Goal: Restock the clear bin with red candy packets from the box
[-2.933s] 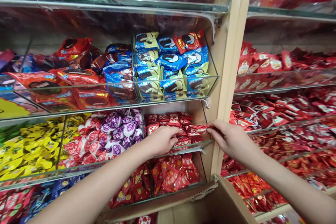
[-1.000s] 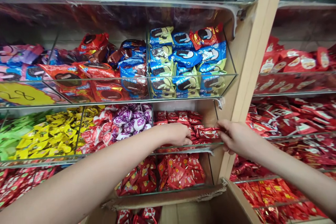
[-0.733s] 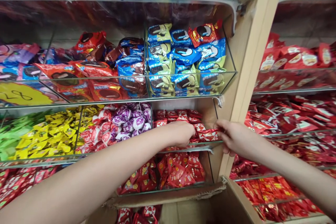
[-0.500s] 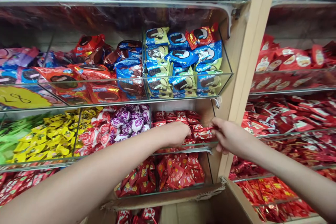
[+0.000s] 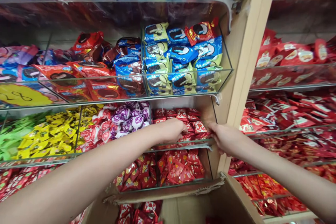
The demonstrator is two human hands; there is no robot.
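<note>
Small red-and-white wrapped packets (image 5: 198, 127) lie in rows in a clear-walled shelf compartment. My left hand (image 5: 175, 130) reaches in over the front wall, fingers curled down at the left part of these packets. What its fingertips hold, if anything, is hidden. At the compartment's right side, my right hand (image 5: 222, 138) has thumb and fingers closed at the right end of a front red packet. Below stands an open cardboard box (image 5: 237, 199) with torn edges, and several similar red packets (image 5: 151, 207) show inside it on the left.
Purple-wrapped candies (image 5: 128, 117) and yellow-wrapped candies (image 5: 49, 133) fill compartments to the left. Cookie packs (image 5: 181, 54) sit on the glass shelf above. A wooden upright (image 5: 244, 49) separates the right-hand shelves. Red packets (image 5: 181, 168) fill the shelf below.
My right hand has shifted slightly left and lower against the packets, and the front packet now lies flatter in the row. My left hand has drawn back slightly to the left.
</note>
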